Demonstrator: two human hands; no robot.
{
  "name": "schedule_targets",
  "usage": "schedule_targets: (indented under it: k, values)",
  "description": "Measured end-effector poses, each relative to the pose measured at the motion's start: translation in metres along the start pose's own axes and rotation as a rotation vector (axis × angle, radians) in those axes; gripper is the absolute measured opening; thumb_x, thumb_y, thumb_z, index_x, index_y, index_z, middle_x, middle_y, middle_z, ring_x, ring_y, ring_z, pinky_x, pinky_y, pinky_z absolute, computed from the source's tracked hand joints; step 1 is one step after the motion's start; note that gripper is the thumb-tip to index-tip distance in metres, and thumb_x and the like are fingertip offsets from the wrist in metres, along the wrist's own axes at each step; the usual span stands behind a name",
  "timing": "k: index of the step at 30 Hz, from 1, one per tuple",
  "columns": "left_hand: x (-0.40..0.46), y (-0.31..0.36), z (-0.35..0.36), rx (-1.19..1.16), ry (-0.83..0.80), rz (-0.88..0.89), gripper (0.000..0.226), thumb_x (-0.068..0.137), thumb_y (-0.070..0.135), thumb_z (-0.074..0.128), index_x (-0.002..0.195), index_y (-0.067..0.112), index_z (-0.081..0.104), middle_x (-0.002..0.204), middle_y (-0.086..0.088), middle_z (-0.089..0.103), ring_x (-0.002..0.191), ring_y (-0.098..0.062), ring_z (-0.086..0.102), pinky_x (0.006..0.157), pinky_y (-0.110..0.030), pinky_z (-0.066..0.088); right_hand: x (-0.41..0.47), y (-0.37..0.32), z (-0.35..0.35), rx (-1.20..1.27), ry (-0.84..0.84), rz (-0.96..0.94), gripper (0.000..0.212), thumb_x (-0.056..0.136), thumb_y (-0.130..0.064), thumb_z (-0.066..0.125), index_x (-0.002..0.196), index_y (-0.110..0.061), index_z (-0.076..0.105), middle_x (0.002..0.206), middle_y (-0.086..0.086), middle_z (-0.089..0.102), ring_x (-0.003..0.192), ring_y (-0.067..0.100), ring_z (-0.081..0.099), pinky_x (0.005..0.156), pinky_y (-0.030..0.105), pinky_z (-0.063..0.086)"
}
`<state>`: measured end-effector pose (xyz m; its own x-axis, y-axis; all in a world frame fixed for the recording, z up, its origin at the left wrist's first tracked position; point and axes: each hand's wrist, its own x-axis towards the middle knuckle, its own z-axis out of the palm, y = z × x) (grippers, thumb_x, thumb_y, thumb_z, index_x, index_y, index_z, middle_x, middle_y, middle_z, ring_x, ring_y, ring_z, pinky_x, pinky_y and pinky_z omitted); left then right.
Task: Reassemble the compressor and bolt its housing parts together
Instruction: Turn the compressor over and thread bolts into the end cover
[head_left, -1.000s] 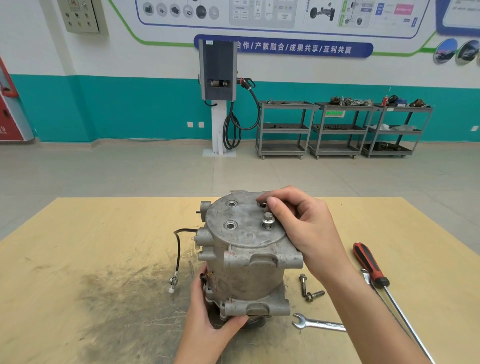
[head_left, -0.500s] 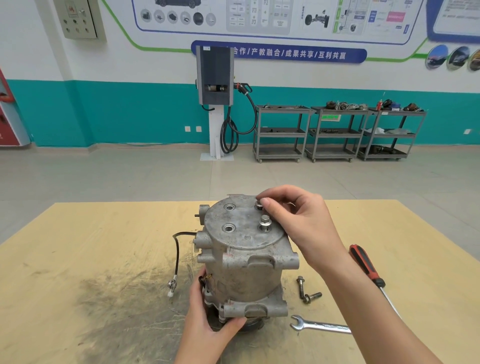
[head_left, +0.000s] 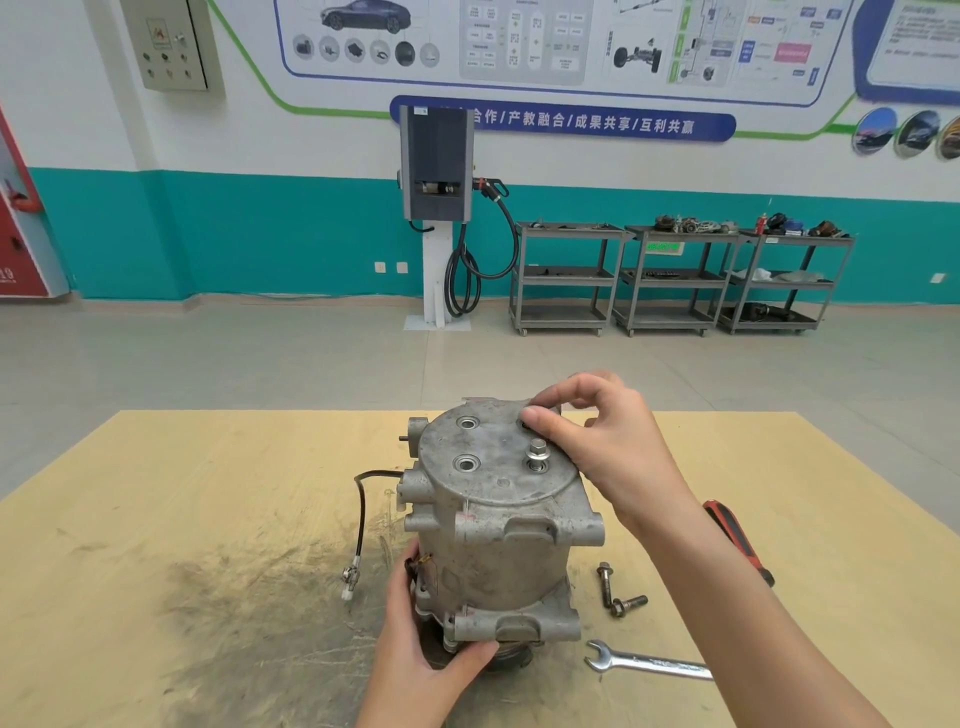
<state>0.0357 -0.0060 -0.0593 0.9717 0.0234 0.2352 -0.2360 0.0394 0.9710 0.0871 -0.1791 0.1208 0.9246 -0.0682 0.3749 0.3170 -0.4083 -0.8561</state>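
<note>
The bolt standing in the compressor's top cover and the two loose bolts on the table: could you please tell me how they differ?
The standing bolt is upright, its shank down in a hole of the compressor; the loose bolts lie flat on the table, shanks fully exposed. The standing bolt sits just beside the right hand; the loose bolts lie untouched at the compressor's base. All have flanged hex heads.

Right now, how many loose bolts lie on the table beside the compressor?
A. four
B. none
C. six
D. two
D: two loose bolts lie on the table to the right of the compressor, between its base and the wrench.
</note>
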Motion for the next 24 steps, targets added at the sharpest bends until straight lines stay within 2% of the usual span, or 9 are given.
schedule_targets:
  k: [3,6,8,11,15,17,20,22,24]
  values:
    - [0.0002,-0.0014,-0.0006,-0.008,0.006,-0.002,0.106,0.044,0.043,0.087,0.133,0.042,0.028,0.140,0.015,0.044,0.122,0.005,0.050,0.095,-0.013,0.043,0.0007,-0.0011,0.0005,-0.022,-0.001,-0.038,0.015,0.078,-0.022,0.079,0.072,-0.031,0.068,0.104,-0.002,0.058,0.097,0.004,0.052,0.079,0.022,0.035]
    - [0.0008,-0.0024,-0.0010,-0.003,0.008,0.006,0.105,0.045,0.043,0.088,0.132,0.043,0.029,0.139,0.016,0.044,0.121,0.007,0.050,0.093,-0.009,0.042,0.0015,-0.0005,0.0009,0.034,-0.031,-0.025,0.017,0.081,-0.017,0.077,0.073,-0.030,0.068,0.105,-0.001,0.060,0.097,0.008,0.054,0.085,0.029,0.044]
    - [0.0010,-0.0025,-0.0012,-0.007,0.000,0.007,0.107,0.044,0.046,0.088,0.133,0.042,0.028,0.139,0.014,0.046,0.122,0.004,0.051,0.094,-0.011,0.043,0.0020,-0.0001,0.0001,0.052,-0.067,-0.008,0.015,0.084,-0.017,0.074,0.077,-0.029,0.069,0.106,-0.002,0.060,0.098,0.010,0.055,0.088,0.034,0.047]
    - [0.0006,-0.0015,-0.0007,-0.012,0.003,0.009,0.109,0.043,0.049,0.091,0.132,0.043,0.028,0.138,0.016,0.045,0.120,0.006,0.051,0.093,-0.010,0.043,0.0018,0.0003,-0.0029,0.030,-0.138,-0.033,0.013,0.087,-0.020,0.071,0.088,-0.032,0.073,0.113,-0.005,0.060,0.106,0.005,0.053,0.090,0.026,0.042]
    - [0.0007,-0.0022,-0.0008,-0.033,-0.001,0.003,0.103,0.046,0.038,0.089,0.130,0.042,0.030,0.137,0.017,0.044,0.117,0.009,0.052,0.088,-0.006,0.043,0.0039,0.0022,-0.0040,0.000,-0.145,-0.041,0.012,0.086,-0.024,0.072,0.081,-0.034,0.074,0.122,-0.009,0.055,0.125,0.016,0.045,0.102,0.038,0.038]
    - [0.0005,-0.0025,-0.0011,-0.030,-0.003,0.004,0.100,0.049,0.032,0.088,0.130,0.043,0.030,0.136,0.018,0.044,0.117,0.010,0.052,0.087,-0.005,0.043,0.0058,0.0025,-0.0015,0.012,-0.130,-0.023,0.014,0.083,-0.026,0.075,0.073,-0.033,0.069,0.122,-0.013,0.055,0.125,0.017,0.044,0.103,0.040,0.037]
    - [0.0001,-0.0020,-0.0010,-0.022,0.002,0.010,0.100,0.049,0.033,0.087,0.130,0.044,0.028,0.137,0.019,0.043,0.117,0.011,0.051,0.088,-0.005,0.042,0.0083,0.0018,0.0022,0.021,-0.118,-0.001,0.022,0.079,-0.030,0.078,0.068,-0.028,0.060,0.119,-0.011,0.058,0.121,0.015,0.047,0.099,0.035,0.037]
    - [0.0001,-0.0015,-0.0009,-0.024,0.001,0.008,0.102,0.049,0.039,0.090,0.131,0.043,0.029,0.137,0.018,0.044,0.117,0.010,0.052,0.088,-0.006,0.043,0.0087,0.0018,0.0018,0.019,-0.117,0.007,0.019,0.077,-0.032,0.079,0.070,-0.029,0.062,0.118,-0.011,0.058,0.121,0.014,0.046,0.096,0.033,0.037]
    - [0.0007,-0.0021,-0.0007,-0.012,0.002,0.014,0.104,0.049,0.040,0.092,0.133,0.041,0.029,0.137,0.015,0.046,0.117,0.008,0.053,0.088,-0.007,0.044,0.0072,0.0030,-0.0008,0.034,-0.126,0.000,0.008,0.079,-0.033,0.077,0.079,-0.035,0.069,0.123,-0.012,0.055,0.126,0.014,0.042,0.102,0.036,0.037]
